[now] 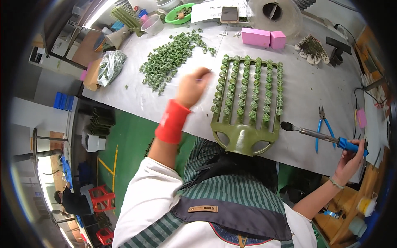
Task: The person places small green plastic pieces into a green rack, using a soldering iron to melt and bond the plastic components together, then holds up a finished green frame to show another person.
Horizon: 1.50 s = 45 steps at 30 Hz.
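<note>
Grip, right hand: fingers of the right hand (350, 162) closed around the handle of a blue-handled tool (318, 135), at the right side of the table.
Grip, left hand: the left hand (193, 89), blurred, is held with fingers curled, between the loose pile and the rack; whether the fingertips are together on something cannot be told.
Tool: slender metal shaft ending in a dark, rounded tip; the shaft points leftward, the tip just beside the lower right corner of the rack.
Rack: olive-green slotted rack (242, 136), broad handle end toward the person, set in front of the body at the near edge of the table (308, 89).
Rosettes: small green rosettes (257, 82) in six columns along the bars of the rack.
Pile: a loose pile (171, 59) of similar green pieces, spread on the table to the left of the rack.
Pliers: blue-handled pliers (321, 113), handles spread, lying right of the rack; the tool's shaft crosses in front of them.
Far side: pink blocks (255, 37) beyond the rack, a phone (229, 14) and a green bowl (170, 19) farther left; a soiled work glove (311, 50) to the right.
Wrist: red wristband (170, 122) on the left arm.
</note>
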Tool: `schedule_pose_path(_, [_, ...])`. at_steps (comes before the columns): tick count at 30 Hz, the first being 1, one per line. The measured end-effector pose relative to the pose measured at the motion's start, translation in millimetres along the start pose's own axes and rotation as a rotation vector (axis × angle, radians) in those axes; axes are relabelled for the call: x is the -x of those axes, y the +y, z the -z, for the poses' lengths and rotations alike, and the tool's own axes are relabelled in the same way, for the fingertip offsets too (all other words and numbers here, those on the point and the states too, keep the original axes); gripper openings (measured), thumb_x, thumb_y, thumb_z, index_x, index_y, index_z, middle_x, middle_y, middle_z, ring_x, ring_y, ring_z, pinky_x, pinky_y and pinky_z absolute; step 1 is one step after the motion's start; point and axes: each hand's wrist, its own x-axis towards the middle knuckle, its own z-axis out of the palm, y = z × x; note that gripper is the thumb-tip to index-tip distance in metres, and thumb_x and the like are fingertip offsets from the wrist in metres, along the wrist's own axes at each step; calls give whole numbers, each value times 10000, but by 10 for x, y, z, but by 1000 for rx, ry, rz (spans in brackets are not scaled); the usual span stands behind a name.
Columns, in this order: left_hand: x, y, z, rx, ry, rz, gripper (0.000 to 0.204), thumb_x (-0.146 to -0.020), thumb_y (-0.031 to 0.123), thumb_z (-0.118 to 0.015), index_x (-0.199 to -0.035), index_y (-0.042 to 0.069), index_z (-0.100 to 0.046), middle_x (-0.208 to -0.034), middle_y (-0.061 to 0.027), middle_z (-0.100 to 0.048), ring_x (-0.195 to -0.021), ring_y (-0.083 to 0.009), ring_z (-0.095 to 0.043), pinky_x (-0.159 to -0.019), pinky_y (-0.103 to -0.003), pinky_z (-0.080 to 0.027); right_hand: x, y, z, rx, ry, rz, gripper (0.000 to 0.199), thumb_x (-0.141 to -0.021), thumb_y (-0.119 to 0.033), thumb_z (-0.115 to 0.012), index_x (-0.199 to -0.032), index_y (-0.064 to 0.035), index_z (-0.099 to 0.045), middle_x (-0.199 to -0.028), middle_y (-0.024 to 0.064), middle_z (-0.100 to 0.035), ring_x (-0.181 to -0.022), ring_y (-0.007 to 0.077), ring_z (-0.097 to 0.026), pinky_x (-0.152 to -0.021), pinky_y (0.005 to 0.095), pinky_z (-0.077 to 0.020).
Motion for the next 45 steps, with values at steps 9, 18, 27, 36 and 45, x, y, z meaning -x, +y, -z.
schedule_pose_path(9, [277, -1664, 757, -706, 282, 92, 153, -783, 85, -685, -924, 92, -626, -836, -115, -631, -796, -313, -622, -705, -425, -500, 10, 5, 2, 12, -7, 24, 289, -919, -338, -628, -816, -68, -627, -757, 57, -644, -487, 71, -528, -464, 156, -412])
schedule_pose_path(18, [159, -931, 556, 575, 112, 279, 222, -821, 26, -692, -1042, 39, -669, -892, -41, -669, -816, -117, -637, -734, -240, -514, 106, -148, -6, 91, 67, 50, 310, -908, -353, -638, -796, -64, -635, -696, 33, -629, -476, 67, -533, -455, 161, -416])
schedule_pose_path(27, [550, 951, -571, 350, -278, -263, 212, -815, -3, -687, -1022, 43, -687, -861, -60, -619, -646, -134, -562, -600, -258, -469, 185, -166, -76, 58, 3, 56, 309, -893, -329, -662, -762, -51, -634, -676, 79, -656, -461, 98, -566, -438, 185, -441])
schedule_pose_path(36, [554, 1065, -1106, 60, -162, -547, 214, -743, 63, -739, -951, 106, -709, -861, -48, -665, -964, -233, -572, -829, -349, -468, 180, -14, -136, -3, -37, -6, 285, -871, -286, -684, -774, -22, -633, -693, 85, -638, -474, 130, -574, -432, 230, -437])
schedule_pose_path(45, [535, 1068, -1220, -121, -85, -652, 196, -714, 106, -745, -906, 129, -716, -820, -9, -661, -936, -198, -569, -852, -352, -389, 226, 69, -268, -20, -111, -6, 263, -881, -263, -667, -774, -25, -640, -696, 68, -644, -473, 139, -600, -420, 242, -470])
